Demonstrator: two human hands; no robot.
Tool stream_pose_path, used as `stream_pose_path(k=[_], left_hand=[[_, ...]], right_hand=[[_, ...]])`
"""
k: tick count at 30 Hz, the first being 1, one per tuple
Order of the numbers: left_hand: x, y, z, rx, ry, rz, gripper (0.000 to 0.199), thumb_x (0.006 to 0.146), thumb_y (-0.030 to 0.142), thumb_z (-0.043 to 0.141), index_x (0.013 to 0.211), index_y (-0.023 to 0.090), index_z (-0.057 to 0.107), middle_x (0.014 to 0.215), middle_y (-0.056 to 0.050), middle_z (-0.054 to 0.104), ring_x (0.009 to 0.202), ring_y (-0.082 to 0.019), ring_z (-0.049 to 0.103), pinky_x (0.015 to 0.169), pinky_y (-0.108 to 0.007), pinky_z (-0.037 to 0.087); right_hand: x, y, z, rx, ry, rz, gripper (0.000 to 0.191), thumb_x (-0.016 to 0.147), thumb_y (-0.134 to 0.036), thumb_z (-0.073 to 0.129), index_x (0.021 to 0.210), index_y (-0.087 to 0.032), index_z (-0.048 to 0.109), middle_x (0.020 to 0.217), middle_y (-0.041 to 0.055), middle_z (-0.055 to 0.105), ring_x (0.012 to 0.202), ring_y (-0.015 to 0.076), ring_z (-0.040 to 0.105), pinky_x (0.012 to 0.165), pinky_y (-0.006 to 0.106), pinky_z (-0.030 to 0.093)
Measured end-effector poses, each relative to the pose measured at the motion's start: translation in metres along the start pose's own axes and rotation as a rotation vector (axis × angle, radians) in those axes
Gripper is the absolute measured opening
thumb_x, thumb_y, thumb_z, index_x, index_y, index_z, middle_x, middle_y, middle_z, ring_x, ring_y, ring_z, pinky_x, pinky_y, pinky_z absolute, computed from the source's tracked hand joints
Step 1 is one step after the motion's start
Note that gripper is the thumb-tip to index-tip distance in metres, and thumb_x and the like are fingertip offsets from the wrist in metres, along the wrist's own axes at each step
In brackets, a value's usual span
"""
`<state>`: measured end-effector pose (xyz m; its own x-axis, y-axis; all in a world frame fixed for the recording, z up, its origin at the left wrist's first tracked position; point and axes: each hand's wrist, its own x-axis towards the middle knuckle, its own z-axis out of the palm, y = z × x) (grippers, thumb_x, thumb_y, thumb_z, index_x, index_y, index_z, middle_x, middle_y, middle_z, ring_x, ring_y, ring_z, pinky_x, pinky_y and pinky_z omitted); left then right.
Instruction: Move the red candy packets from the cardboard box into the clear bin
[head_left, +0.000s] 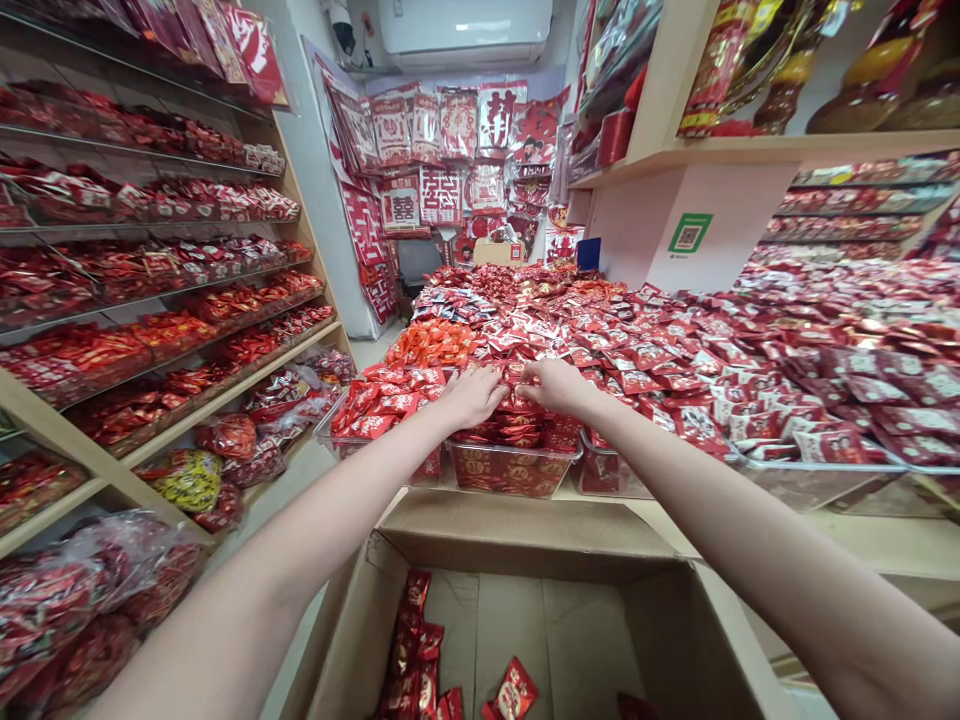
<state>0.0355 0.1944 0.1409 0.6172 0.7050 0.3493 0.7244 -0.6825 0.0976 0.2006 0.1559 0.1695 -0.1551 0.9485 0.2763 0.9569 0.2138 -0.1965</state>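
Note:
Both my hands reach over a clear plastic bin (514, 470) heaped with small red foil packets (517, 432). My left hand (475, 394) lies at the bin's left side, palm down. Its fingers are slightly bent, pointing right and touching the packets. Opposite it, my right hand (556, 387) curves its loosely parted fingers down onto the same heap. A short gap separates the fingertips of the two hands. Neither hand visibly lifts a packet; what lies under the fingers is partly hidden. Below my forearms stands an open cardboard box (517, 530), with a single red packet (513, 690) on its bottom.
More packets (411, 650) are piled in the box's left side. Neighbouring bins (817, 475) of red packets cover the display to the right and behind. Packed shelves (165, 225) line the left wall, with bagged packets (187, 480) low down. A cabinet (750, 152) overhangs at right.

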Motion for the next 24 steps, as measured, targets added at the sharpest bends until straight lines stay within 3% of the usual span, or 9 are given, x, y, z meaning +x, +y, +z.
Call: stream_pose_path(k=[3,6,8,10,14,17,19,21,24], left_hand=[[-0.003,0.0,-0.001,-0.018,-0.001,0.005,0.04,0.083,0.046,0.03,0.107,0.022,0.05,0.118,-0.006,0.05,0.109,-0.024,0.042,0.089,-0.044,0.032],[-0.004,-0.002,-0.003,-0.049,0.016,-0.004,0.042,0.082,0.047,0.031,0.111,0.022,0.049,0.121,-0.006,0.048,0.113,-0.024,0.039,0.092,-0.043,0.03],[-0.002,-0.004,-0.007,-0.076,0.048,-0.021,0.041,0.084,0.043,0.031,0.114,0.021,0.048,0.122,-0.005,0.047,0.114,-0.021,0.04,0.094,-0.039,0.03],[-0.002,-0.008,-0.014,-0.102,0.1,-0.054,0.04,0.086,0.037,0.026,0.116,0.018,0.045,0.122,-0.005,0.048,0.113,-0.018,0.041,0.095,-0.034,0.03],[-0.008,-0.016,-0.027,-0.13,0.216,-0.177,0.04,0.086,0.027,0.023,0.114,0.012,0.047,0.118,-0.007,0.052,0.108,-0.014,0.046,0.093,-0.027,0.035],[-0.017,-0.017,-0.03,-0.118,0.275,-0.291,0.037,0.083,0.024,0.029,0.109,0.011,0.051,0.109,-0.01,0.058,0.1,-0.019,0.052,0.087,-0.031,0.04],[-0.023,-0.014,-0.028,-0.103,0.28,-0.337,0.034,0.08,0.024,0.034,0.102,0.012,0.057,0.101,-0.01,0.062,0.093,-0.022,0.056,0.082,-0.033,0.043],[-0.027,-0.01,-0.024,-0.091,0.269,-0.333,0.03,0.078,0.024,0.039,0.096,0.014,0.061,0.096,-0.008,0.064,0.089,-0.022,0.057,0.08,-0.033,0.043],[-0.029,-0.005,-0.019,-0.084,0.252,-0.279,0.027,0.076,0.023,0.042,0.093,0.017,0.062,0.094,-0.006,0.065,0.087,-0.02,0.058,0.079,-0.031,0.044]], right_hand=[[-0.016,-0.003,-0.014,0.01,0.085,-0.074,0.02,0.075,-0.028,0.051,0.087,-0.016,0.063,0.09,0.0096,0.062,0.088,0.0198,0.052,0.079,0.029,0.036],[-0.055,-0.014,-0.029,0.123,0.185,-0.182,0.017,0.077,-0.025,0.048,0.081,-0.016,0.062,0.081,0.0071,0.062,0.08,0.0177,0.053,0.075,0.029,0.038],[-0.093,-0.024,-0.032,0.266,0.127,-0.241,0.017,0.077,-0.024,0.046,0.076,-0.018,0.062,0.073,0.004,0.061,0.07,0.0153,0.054,0.066,0.026,0.04],[-0.132,-0.034,-0.023,0.406,-0.032,-0.3,0.018,0.078,-0.025,0.045,0.076,-0.02,0.062,0.071,0.002,0.061,0.065,0.0134,0.054,0.061,0.023,0.041],[-0.192,-0.046,0.034,0.418,-0.472,-0.346,0.018,0.071,-0.024,0.051,0.083,-0.021,0.064,0.076,0.0032,0.065,0.068,0.0154,0.058,0.06,0.023,0.043],[-0.214,-0.053,0.091,0.216,-0.722,-0.316,0.036,0.06,-0.029,0.06,0.095,-0.019,0.062,0.087,0.0095,0.065,0.077,0.0227,0.06,0.06,0.027,0.045],[-0.222,-0.059,0.121,0.099,-0.863,-0.31,0.036,0.057,-0.03,0.061,0.091,-0.019,0.064,0.084,0.01,0.066,0.074,0.0256,0.061,0.053,0.029,0.045],[-0.23,-0.064,0.142,0.035,-0.913,-0.305,0.029,0.057,-0.03,0.059,0.084,-0.023,0.065,0.078,0.0069,0.066,0.071,0.0263,0.062,0.048,0.029,0.044],[-0.243,-0.064,0.162,0.055,-0.858,-0.256,0.019,0.054,-0.027,0.06,0.072,-0.023,0.066,0.071,0.0058,0.066,0.067,0.028,0.062,0.048,0.032,0.045]])
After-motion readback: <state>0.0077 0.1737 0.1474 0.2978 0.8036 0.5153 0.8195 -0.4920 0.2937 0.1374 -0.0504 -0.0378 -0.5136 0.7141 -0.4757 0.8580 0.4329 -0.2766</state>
